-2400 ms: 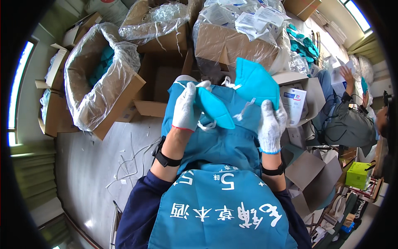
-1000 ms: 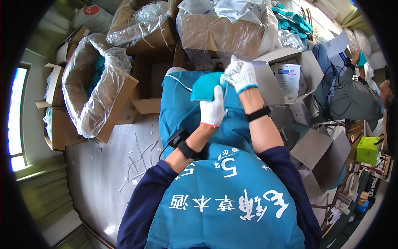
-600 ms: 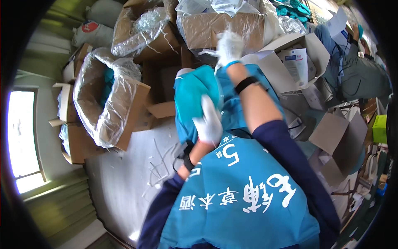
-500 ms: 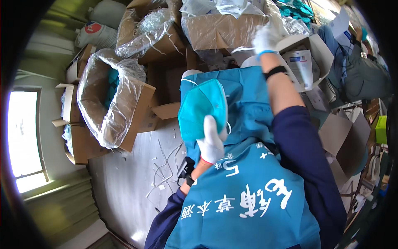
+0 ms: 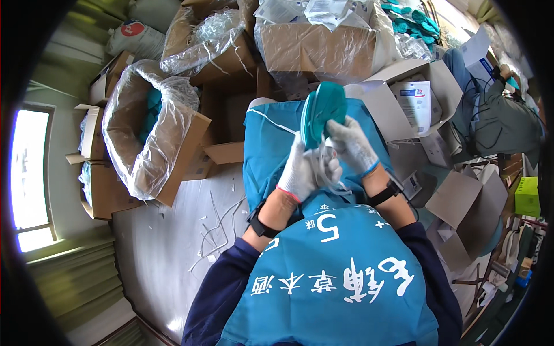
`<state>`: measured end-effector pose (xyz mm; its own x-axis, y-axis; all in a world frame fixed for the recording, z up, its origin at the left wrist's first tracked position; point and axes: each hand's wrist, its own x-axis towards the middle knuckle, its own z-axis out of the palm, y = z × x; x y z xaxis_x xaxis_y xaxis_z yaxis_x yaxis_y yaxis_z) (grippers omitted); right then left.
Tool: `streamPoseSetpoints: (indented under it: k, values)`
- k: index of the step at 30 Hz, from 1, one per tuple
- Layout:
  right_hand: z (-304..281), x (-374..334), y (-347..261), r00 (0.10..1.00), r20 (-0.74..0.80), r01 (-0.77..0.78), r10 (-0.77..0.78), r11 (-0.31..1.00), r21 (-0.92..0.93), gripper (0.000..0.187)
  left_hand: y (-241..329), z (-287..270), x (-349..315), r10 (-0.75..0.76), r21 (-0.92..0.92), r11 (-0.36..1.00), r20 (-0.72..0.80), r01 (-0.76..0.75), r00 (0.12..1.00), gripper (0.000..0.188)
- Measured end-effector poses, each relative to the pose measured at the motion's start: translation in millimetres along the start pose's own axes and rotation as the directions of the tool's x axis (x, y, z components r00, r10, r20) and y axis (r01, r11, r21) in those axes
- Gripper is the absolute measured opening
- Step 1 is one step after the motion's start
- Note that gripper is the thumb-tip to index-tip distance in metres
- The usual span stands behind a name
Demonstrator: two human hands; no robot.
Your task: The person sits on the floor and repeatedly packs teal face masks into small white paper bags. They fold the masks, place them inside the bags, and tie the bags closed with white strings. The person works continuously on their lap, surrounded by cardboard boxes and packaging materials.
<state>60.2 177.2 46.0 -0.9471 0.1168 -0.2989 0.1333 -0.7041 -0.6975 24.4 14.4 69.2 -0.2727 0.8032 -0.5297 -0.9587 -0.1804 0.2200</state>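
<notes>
Both the left hand (image 5: 301,173) and right hand (image 5: 352,144) hold the teal mask (image 5: 330,108) low down, above the blue apron (image 5: 323,254).

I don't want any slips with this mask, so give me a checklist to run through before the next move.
1. Both hands gloved: ok, the left hand and right hand are covered in white.
2. Mask held: ok, the right hand grips its side, above the apron.
3. Straps loose from the hands: not ok, they are bunched at the left hand.
4. Just one mask held: cannot tell, overlapping edges hide any layers.
5. Packet box open: ok, its flaps are spread and a white packet shows inside.
6. Floor free of scraps: not ok, pale strips lie on it.
</notes>
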Motion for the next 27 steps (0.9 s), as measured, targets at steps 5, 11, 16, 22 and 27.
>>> streamPoseSetpoints:
  k: [5,11,16,22,27]
  values:
    - [1.9,4.2,-14.9,0.991,-0.131,-0.01,-0.032,0.952,-0.307,0.02,22.3,-48.8,3.6,0.733,0.643,0.559,-0.089,-0.523,0.675,0.053]
    - [19.0,12.9,11.2,0.998,-0.069,-0.025,0.009,0.972,-0.236,0.035,38.1,-21.5,22.2,0.892,0.576,0.402,-0.072,-0.712,0.445,0.032]
    - [22.8,-2.5,33.9,0.961,0.156,-0.197,0.23,0.96,-0.2,0.033,50.1,-41.0,44.9,0.974,0.548,0.217,-0.171,-0.808,0.146,0.032]
    - [24.8,-2.7,32.1,0.806,0.29,-0.574,0.516,0.802,0.168,0.03,57.3,-53.7,50.9,0.972,0.616,0.219,-0.204,-0.757,0.115,0.019]
    - [0.1,41.0,53.6,0.978,-0.076,-0.181,0.194,0.972,0.15,0.025,13.9,-57.9,67.7,0.91,0.652,0.396,-0.182,-0.647,0.373,0.006]
